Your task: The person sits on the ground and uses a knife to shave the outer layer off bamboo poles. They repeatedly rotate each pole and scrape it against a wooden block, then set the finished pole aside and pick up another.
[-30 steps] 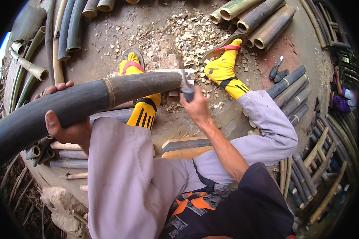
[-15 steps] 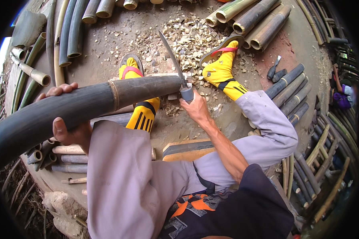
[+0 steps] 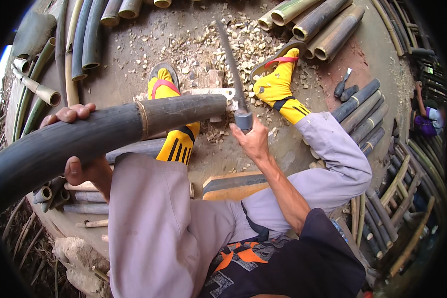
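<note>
A thick dark bamboo pole (image 3: 109,124) lies slantwise in front of me, its near part running out of view at the left. My left hand (image 3: 89,171) is closed around it, the fingers over the top and the thumb on the near side. In my right hand (image 3: 254,141) is a machete (image 3: 230,62) with a grey handle, gripped in a closed fist. Its long blade points away from me and is smeared by motion. The blade stands just right of the pole's end, with a small gap between them. Beneath that end lies a wooden block (image 3: 215,82).
Pale wood chips (image 3: 243,44) litter the ground between my yellow-socked feet. Cut bamboo lengths (image 3: 333,32) are stacked at the far right, with shorter bamboo pieces (image 3: 357,111) below. More poles (image 3: 92,39) lie far left. A wooden board (image 3: 233,186) is between my legs.
My right hand and the machete have moved right, away from the end of the bamboo pole. The pole and my left hand have stayed nearly in place.
</note>
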`<move>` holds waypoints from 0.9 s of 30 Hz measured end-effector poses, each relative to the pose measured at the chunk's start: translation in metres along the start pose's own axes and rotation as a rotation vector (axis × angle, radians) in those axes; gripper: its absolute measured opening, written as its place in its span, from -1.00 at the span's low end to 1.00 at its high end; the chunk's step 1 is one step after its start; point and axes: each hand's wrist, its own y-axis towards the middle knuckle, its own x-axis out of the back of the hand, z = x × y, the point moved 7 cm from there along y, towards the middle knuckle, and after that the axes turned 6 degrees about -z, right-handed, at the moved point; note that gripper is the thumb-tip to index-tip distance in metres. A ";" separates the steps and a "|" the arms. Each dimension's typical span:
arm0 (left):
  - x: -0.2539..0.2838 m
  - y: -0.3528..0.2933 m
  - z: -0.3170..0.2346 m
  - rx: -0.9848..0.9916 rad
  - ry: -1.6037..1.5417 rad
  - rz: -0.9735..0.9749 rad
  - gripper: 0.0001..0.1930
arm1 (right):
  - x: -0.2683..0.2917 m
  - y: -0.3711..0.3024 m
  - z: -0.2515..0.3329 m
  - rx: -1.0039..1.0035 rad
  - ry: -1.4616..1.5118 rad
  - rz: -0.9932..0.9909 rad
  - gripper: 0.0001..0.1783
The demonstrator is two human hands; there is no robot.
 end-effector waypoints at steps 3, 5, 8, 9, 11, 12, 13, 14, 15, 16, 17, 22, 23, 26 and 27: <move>0.001 0.007 -0.016 -0.067 0.052 0.021 -0.20 | 0.009 -0.005 0.035 0.265 0.191 -0.153 -0.68; -0.003 0.009 -0.014 -0.038 0.080 -0.018 -0.20 | -0.019 0.007 -0.020 0.045 -0.057 0.017 -0.67; -0.019 0.008 -0.014 0.017 0.176 -0.273 -0.22 | -0.027 0.022 -0.041 -0.115 -0.144 0.153 -0.67; -0.028 0.002 -0.015 -0.003 0.203 -0.401 -0.23 | -0.027 0.016 -0.043 -0.172 -0.112 0.176 -0.67; -0.016 -0.011 -0.021 -0.044 0.258 -0.636 -0.28 | -0.024 0.008 -0.034 -0.149 -0.066 0.156 -0.67; -0.010 -0.011 -0.020 -0.069 0.258 -0.614 -0.28 | -0.015 0.008 -0.010 -0.048 -0.032 0.088 -0.66; -0.003 -0.010 -0.008 -0.064 0.236 -0.580 -0.29 | 0.001 0.003 0.015 0.033 -0.013 -0.010 -0.66; 0.003 -0.016 -0.022 -0.094 0.267 -0.580 -0.30 | 0.006 -0.004 0.037 0.133 0.023 -0.039 -0.65; 0.005 -0.014 -0.020 -0.086 0.221 -0.535 -0.30 | 0.011 -0.007 0.044 0.235 0.057 -0.093 -0.65; 0.003 -0.013 -0.019 -0.086 0.205 -0.521 -0.30 | 0.006 -0.005 0.037 0.233 0.067 -0.100 -0.65; 0.002 -0.012 -0.018 -0.087 0.190 -0.507 -0.30 | -0.005 0.001 0.019 0.230 0.076 -0.107 -0.65; -0.002 -0.012 -0.022 -0.090 0.150 -0.472 -0.28 | -0.028 0.013 -0.037 -0.167 -0.170 0.190 -0.62; -0.002 -0.011 -0.023 -0.099 0.148 -0.475 -0.28 | -0.019 0.012 -0.027 -0.117 -0.089 0.129 -0.64; 0.006 -0.016 -0.026 -0.088 0.129 -0.394 -0.27 | 0.004 -0.002 0.023 0.157 0.078 -0.060 -0.66; 0.011 -0.014 -0.023 -0.080 0.089 -0.320 -0.27 | 0.012 -0.004 0.041 0.273 0.098 -0.141 -0.68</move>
